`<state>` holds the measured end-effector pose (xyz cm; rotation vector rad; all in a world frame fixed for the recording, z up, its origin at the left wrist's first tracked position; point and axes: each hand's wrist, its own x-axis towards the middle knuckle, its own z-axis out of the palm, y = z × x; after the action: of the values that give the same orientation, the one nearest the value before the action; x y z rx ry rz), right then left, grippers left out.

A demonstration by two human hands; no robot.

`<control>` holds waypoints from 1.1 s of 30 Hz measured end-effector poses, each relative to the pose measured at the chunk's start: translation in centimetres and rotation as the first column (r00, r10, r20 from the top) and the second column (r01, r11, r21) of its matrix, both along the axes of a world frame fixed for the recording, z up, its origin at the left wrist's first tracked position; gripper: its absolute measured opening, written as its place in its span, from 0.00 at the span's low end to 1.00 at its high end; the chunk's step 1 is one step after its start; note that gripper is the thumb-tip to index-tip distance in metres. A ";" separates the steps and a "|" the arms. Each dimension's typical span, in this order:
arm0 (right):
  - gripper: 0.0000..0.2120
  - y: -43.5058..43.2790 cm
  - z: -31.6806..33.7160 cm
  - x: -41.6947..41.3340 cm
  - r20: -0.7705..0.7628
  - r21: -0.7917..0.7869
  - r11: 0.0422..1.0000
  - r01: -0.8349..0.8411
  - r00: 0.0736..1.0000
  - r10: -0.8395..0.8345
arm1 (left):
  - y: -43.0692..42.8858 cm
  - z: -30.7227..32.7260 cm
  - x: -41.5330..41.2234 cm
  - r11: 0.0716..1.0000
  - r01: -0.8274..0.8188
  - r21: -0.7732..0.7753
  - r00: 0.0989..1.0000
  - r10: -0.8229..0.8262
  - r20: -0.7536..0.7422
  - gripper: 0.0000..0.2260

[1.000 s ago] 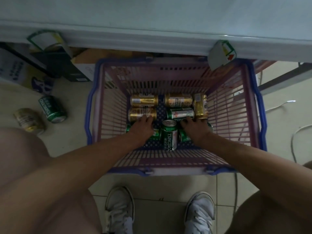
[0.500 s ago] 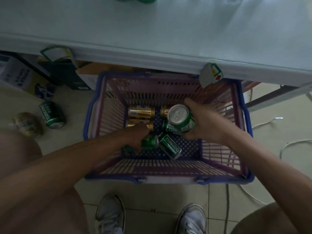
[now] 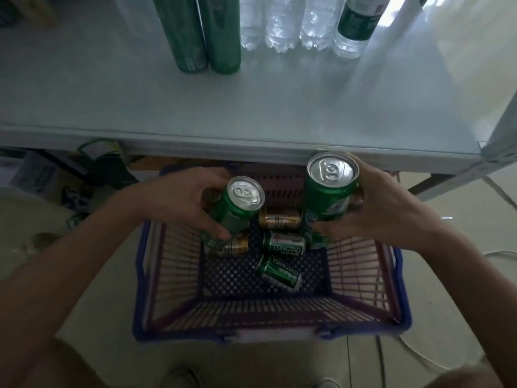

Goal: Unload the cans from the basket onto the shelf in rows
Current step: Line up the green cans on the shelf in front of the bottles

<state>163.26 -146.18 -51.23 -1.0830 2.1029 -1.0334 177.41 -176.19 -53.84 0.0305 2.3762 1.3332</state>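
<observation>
Now one green can [image 3: 235, 211] per hand [image 3: 179, 197], four cans [image 3: 283, 243] in basket [image 3: 173, 326]

Pale shelf [image 3: 251, 107], front edge across mid-frame, mostly bare. At back edge: 2 tall green cans [image 3: 205, 32] upright, touching, left of center; just right of them a row of clear water bottles [image 3: 282, 23], last one with green label [image 3: 355, 26]. Tiled floor [image 3: 92, 317] below carries blue-rimmed basket [image 3: 268, 333], its far end tucked under shelf front edge. White cable [image 3: 414, 351] on floor near basket's right corner.
</observation>
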 end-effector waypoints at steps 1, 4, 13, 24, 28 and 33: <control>0.40 0.0 0.3 -0.3 0.020 -0.024 1.000 0.007 1.000 -0.007 | -0.1 0.7 -0.1 1.000 0.005 0.020 1.000 -0.005 -0.014 0.26; 0.36 -0.2 1.0 -1.4 0.052 -0.087 0.995 0.044 0.998 -0.040 | -0.5 2.7 -0.7 0.995 0.024 0.098 0.997 -0.017 -0.080 0.26; 0.31 -2.8 3.5 -3.3 0.197 -0.306 0.932 0.194 0.971 -0.138 | -2.4 7.2 -3.3 0.902 -0.256 0.349 0.854 0.380 -0.356 0.18; 0.26 -6.3 3.6 -4.5 0.055 -0.466 0.801 0.377 0.915 -0.399 | -0.6 7.4 -10.0 0.676 -0.701 0.227 0.473 0.679 -0.561 0.18; 0.28 -7.0 2.9 -5.3 0.017 -0.488 0.754 0.439 0.869 -0.495 | 0.5 6.1 -11.0 0.639 -0.739 0.211 0.426 0.687 -0.589 0.19; 0.29 -7.7 2.3 -6.4 -0.007 -0.497 0.725 0.477 0.833 -0.553 | 0.9 5.5 -12.7 0.676 -0.716 0.171 0.435 0.624 -0.649 0.21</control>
<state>156.89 -153.84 -48.90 -0.8007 2.4158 -1.8777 164.76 -175.26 -48.31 -0.6926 3.3082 1.7038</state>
